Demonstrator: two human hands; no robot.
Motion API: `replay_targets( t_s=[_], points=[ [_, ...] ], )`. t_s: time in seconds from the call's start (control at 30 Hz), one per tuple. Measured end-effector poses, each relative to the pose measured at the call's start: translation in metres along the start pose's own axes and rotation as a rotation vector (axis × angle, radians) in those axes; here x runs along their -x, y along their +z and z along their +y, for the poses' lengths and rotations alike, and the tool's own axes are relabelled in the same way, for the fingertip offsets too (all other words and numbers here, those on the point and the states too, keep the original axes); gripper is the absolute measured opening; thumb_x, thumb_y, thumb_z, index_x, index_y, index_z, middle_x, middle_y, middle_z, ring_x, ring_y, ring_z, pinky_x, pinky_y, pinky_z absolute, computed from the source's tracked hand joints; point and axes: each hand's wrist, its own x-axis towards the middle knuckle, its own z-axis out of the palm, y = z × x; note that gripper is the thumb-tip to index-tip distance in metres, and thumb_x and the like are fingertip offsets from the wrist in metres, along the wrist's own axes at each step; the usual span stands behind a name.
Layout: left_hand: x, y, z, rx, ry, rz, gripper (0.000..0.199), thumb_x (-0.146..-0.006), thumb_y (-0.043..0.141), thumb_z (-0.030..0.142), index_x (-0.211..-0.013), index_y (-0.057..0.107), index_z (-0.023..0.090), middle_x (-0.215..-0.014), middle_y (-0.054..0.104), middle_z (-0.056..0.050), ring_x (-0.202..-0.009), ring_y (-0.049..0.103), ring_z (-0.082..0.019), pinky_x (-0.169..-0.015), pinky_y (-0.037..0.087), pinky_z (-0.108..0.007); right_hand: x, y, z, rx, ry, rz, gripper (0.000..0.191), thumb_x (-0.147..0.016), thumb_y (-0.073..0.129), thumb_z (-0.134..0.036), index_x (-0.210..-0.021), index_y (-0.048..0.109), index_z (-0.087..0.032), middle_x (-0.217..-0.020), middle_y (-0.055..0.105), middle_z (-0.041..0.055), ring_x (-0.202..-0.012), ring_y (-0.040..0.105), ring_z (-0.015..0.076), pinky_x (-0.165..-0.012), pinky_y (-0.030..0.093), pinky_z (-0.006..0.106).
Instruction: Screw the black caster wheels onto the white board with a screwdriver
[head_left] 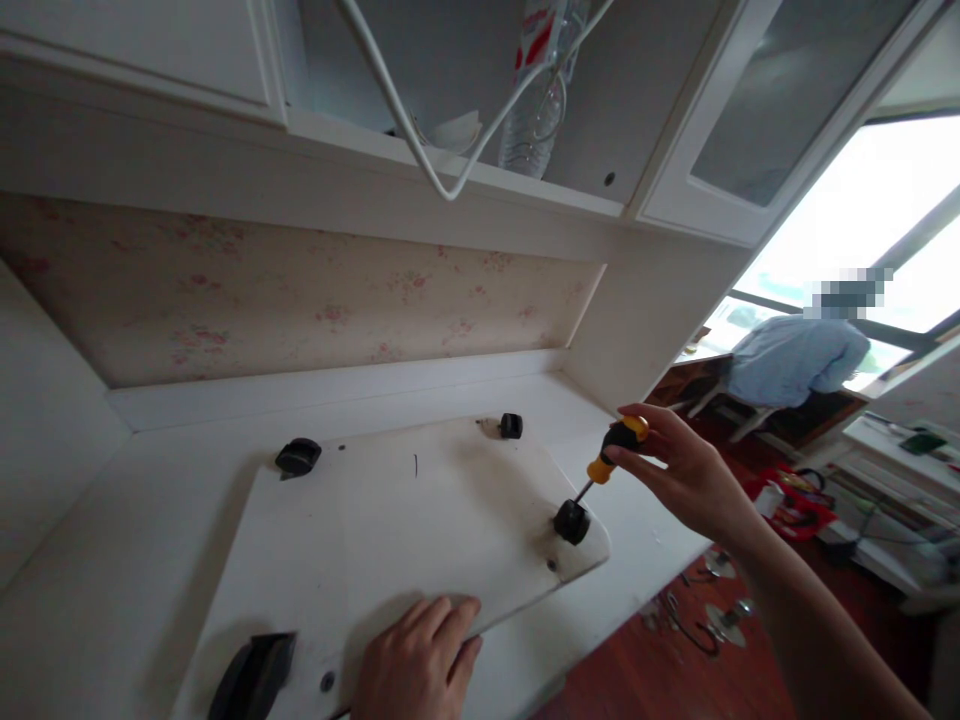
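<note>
My right hand [686, 465] grips a screwdriver [616, 450] with a yellow and black handle. Its shaft slants down to a black caster [572, 521] at the right corner of a white board [390, 520]. The caster hides the tip. My left hand [420, 655] is closed on the board's near edge, fingers over the top and thumb by the side. More black casters stand on the board: one [511, 426] at the far right corner, another [298, 457] at the far left, and a third [253, 675] near left.
The board lies on a white desktop [630, 590] below a cabinet [465, 185]. A white cable [405, 115] hangs from above, before a plastic bottle [532, 120]. Metal parts [724, 620] lie on the red floor. A person [795, 355] sits by the window.
</note>
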Motion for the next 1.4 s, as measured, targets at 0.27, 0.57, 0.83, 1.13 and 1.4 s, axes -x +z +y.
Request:
replay_targets(
  t_s=[0.27,0.57,0.83,1.13,1.4],
  points=[
    [-0.0009,-0.0011,-0.0012,0.0,0.009,0.015,0.055,-0.115,0.02,0.043,-0.099,0.072,0.03,-0.079,0.078,0.008,-0.066,0.076,-0.013,-0.056,0.057,-0.03,0.0015,0.0019,0.001,-0.044,-0.008,-0.086,0.063,-0.092,0.071,-0.062,-0.144,0.055,-0.032,-0.141,0.065,0.0097,-0.123,0.071,0.0268,-0.108,0.062,0.049],
    [0.0074,0.0044,-0.003,-0.003,0.011,-0.016,0.054,-0.115,0.021,0.042,-0.101,0.071,0.03,-0.079,0.077,0.006,-0.066,0.075,-0.015,-0.058,0.057,-0.03,0.001,0.0017,0.0045,0.026,-0.084,-0.034,0.058,-0.095,0.068,-0.058,-0.144,0.06,-0.029,-0.121,0.072,0.0088,-0.111,0.075,0.0245,-0.1,0.067,0.043],
    [0.001,-0.0005,-0.0021,0.005,0.019,0.011,0.054,-0.115,0.021,0.041,-0.099,0.071,0.028,-0.078,0.077,0.005,-0.064,0.074,-0.015,-0.057,0.056,-0.029,-0.0001,0.0017,0.0017,-0.012,-0.046,-0.019,0.054,-0.091,0.073,-0.06,-0.132,0.06,-0.027,-0.118,0.07,0.0084,-0.11,0.073,0.0234,-0.1,0.066,0.043],
    [0.0011,-0.0008,0.0022,0.014,-0.007,-0.01,0.056,-0.115,0.02,0.042,-0.098,0.072,0.03,-0.078,0.077,0.007,-0.065,0.074,-0.015,-0.057,0.056,-0.031,0.001,0.0,0.0027,-0.037,-0.029,-0.02,0.055,-0.085,0.08,-0.058,-0.127,0.059,-0.03,-0.111,0.073,0.0066,-0.1,0.077,0.0256,-0.096,0.068,0.048],
    [-0.0015,-0.0029,0.0006,0.022,0.016,-0.005,0.055,-0.115,0.021,0.041,-0.097,0.072,0.028,-0.078,0.078,0.005,-0.064,0.074,-0.014,-0.058,0.055,-0.031,0.0049,0.0016,0.0093,-0.028,-0.101,-0.088,0.068,-0.098,0.065,-0.054,-0.16,0.041,-0.037,-0.143,0.062,0.0104,-0.131,0.066,0.0256,-0.103,0.065,0.042]
  ],
)
